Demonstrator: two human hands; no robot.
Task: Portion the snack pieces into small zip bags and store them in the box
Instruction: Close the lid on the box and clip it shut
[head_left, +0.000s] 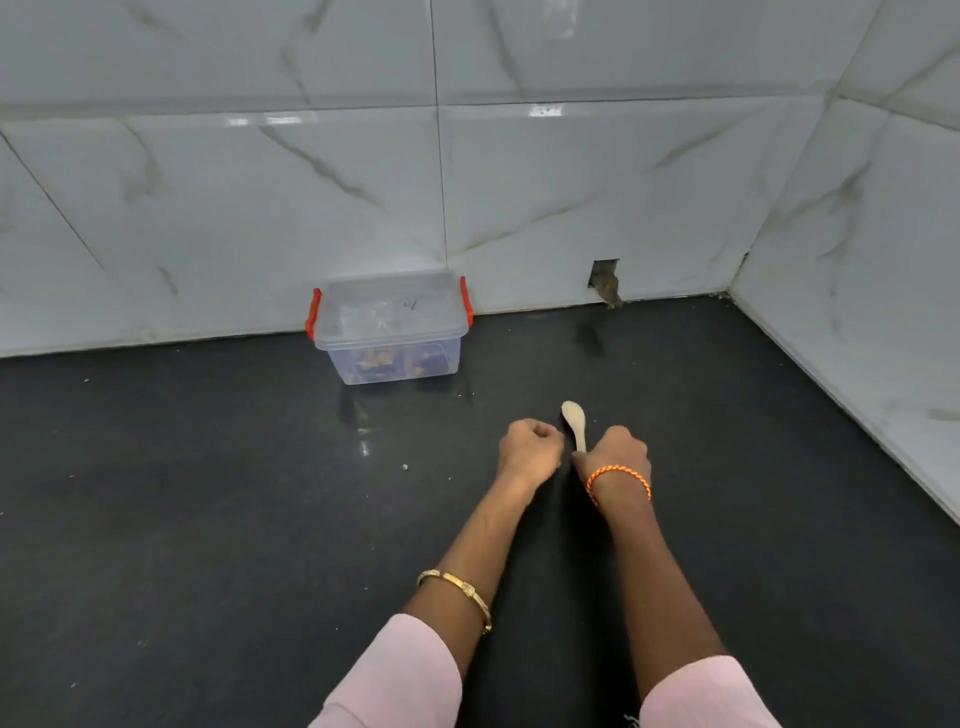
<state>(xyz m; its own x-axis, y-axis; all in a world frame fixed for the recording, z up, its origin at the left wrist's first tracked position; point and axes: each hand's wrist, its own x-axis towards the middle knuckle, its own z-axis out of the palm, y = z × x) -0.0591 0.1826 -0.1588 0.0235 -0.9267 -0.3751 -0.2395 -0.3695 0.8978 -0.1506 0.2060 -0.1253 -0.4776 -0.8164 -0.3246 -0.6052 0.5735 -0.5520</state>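
Far left: bare black countertop (156, 519), meeting the white marbled wall tiles (208, 208) at the back. At about 10 o'clock from the hands, against the wall: clear plastic box (390, 327) with lid on, red latches (313, 316) at both ends. Inside, dim brown and dark shapes low against the front wall; through the cloudy plastic, impossible to say whether bagged snack pieces or something else. Small white speck (404, 467) on the counter at 9 o'clock from the left hand.

Centre: left hand (530, 451), knuckles up, fingers curled under in a fist; fingertips hidden, so cannot tell whether anything is held. Gold bangle (457, 590) down the forearm. Just beside it at 3 o'clock, right hand (618, 452) grasping the handle of a pale wooden spoon (575, 418), bowl pointing to 12 o'clock, handle end hidden in the grip. Orange thread band (618, 480) at the wrist. Pink sleeves (395, 675) cut off by the bottom edge.

Right: at 1 o'clock, a small square hole in the wall (605, 280), dark and hard to make out.
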